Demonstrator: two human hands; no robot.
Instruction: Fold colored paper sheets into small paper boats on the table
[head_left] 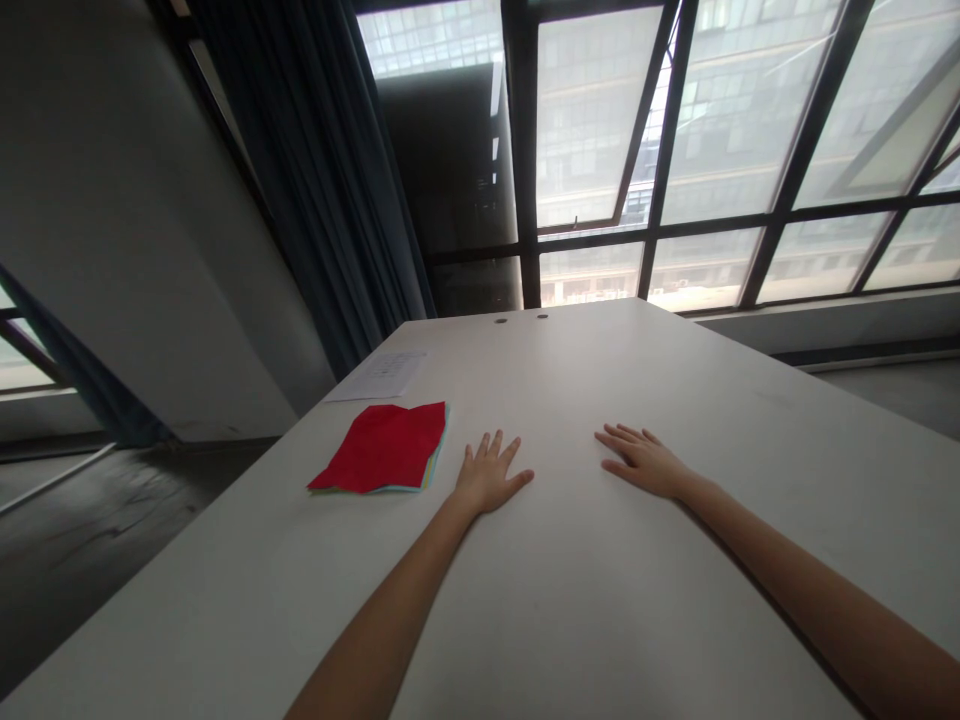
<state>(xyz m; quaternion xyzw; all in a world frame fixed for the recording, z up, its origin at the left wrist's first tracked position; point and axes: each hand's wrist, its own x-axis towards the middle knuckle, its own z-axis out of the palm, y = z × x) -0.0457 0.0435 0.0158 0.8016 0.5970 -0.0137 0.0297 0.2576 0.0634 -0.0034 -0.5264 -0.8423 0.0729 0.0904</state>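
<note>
head view: a bare left hand (491, 480) and a bare right hand (641, 465) lie palm down on a broad, smooth white tabletop (555, 600), well apart from each other. the fingers of the left hand are spread apart, thumb pointing right; those of the right hand are loosely fanned, pointing left, with the thumb set off from the rest. neither hand appears to hold anything, and both seem placed simply to rest on the surface.

just left of the left hand, and not touching it, is a flat stack of thin sheets with a bright red, wavy-edged top sheet (394, 448). slivers of yellow and pale blue show along its right and near edges, so the layers are probably piled together to keep them as one set; whether they are cloth or paper i cannot tell. the stack's place at the left probably makes it easy for the left hand to reach.

beyond the stack, near the left edge, lies a flat white paper sheet (386, 375), perhaps put there to be out of the hands' way. it bears faint grey marks like print, too small to read. no brand or label can be made out on the stack.
</note>
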